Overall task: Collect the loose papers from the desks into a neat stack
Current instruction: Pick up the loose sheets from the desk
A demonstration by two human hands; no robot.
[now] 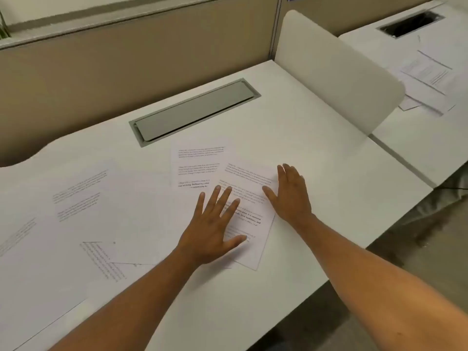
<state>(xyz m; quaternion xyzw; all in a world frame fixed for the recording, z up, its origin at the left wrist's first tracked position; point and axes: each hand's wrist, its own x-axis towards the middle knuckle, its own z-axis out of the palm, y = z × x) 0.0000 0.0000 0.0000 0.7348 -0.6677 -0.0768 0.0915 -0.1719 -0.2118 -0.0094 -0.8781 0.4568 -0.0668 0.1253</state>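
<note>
Several printed white sheets lie loose on the white desk [316,153]. A tilted sheet [249,198] lies in the middle, overlapping a second sheet [197,163] behind it. My left hand [212,229] rests flat on the tilted sheet's left part, fingers spread. My right hand [291,196] lies flat on its right edge, fingers together. More sheets [78,196] spread across the desk's left side, and one [106,259] sits near my left forearm. Another pile of papers [428,79] lies on the neighbouring desk at the right.
A grey cable-tray lid [195,110] is set into the desk behind the sheets. A white rounded divider panel [336,69] separates the two desks. A beige partition wall [126,54] runs along the back. An open cable slot [410,24] shows at top right. The floor is at lower right.
</note>
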